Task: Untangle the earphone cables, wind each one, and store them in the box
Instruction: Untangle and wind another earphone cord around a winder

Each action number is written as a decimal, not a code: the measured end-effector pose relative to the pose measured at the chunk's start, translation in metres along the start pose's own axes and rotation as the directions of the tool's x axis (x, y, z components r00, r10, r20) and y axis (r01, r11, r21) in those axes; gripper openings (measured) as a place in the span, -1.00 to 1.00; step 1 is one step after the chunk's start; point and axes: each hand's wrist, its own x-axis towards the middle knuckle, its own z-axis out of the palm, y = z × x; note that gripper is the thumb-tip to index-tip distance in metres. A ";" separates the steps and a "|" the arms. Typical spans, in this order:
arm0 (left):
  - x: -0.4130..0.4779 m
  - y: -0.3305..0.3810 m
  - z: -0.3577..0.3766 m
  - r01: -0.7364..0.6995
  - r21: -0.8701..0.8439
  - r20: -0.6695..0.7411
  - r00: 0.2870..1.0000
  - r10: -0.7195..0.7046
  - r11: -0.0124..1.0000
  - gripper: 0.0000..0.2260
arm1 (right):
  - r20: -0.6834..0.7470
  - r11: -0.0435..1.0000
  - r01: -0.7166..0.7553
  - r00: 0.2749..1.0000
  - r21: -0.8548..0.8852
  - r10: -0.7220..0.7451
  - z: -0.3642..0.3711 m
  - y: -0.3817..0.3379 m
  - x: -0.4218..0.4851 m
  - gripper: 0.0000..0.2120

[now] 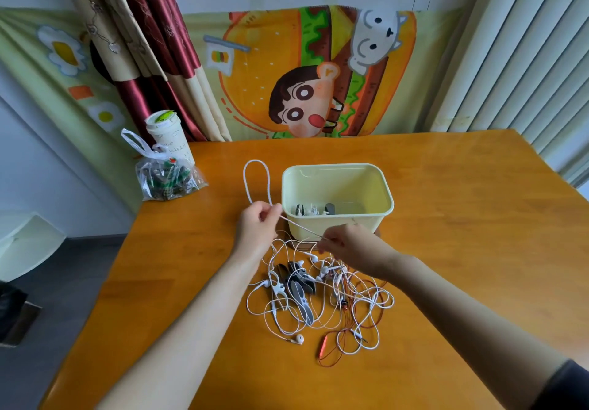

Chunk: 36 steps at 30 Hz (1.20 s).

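While the left grip [258,223] and right grip [345,244] each pinch one white cable [301,226] stretched taut before the box [338,183], its tail probably runs into the tangle [318,295] on the bench [462,250]; pulling harder could tighten knots or drag the pile.

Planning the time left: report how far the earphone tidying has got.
Done: some earphones already lie in the box. In hand: left hand and right hand pinch one white cable taut, its loop beside the box. Left: the tangled pile of white and red cables.
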 end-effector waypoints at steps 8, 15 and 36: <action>0.019 -0.075 -0.037 0.304 0.153 -0.203 0.941 -0.271 0.940 -0.78 | -0.058 0.963 -0.266 0.962 0.043 0.268 -0.003 0.045 -0.005 -0.77; 0.018 -0.083 -0.035 0.345 0.220 -0.128 0.937 -0.324 0.912 -0.74 | -0.417 0.990 -0.076 0.901 0.116 0.118 -0.042 0.001 0.011 -0.80; -0.001 0.010 0.009 -0.245 0.235 0.436 0.891 0.123 0.941 -0.84 | -0.139 0.993 -0.008 0.990 -0.118 -0.008 -0.012 -0.020 0.005 -0.48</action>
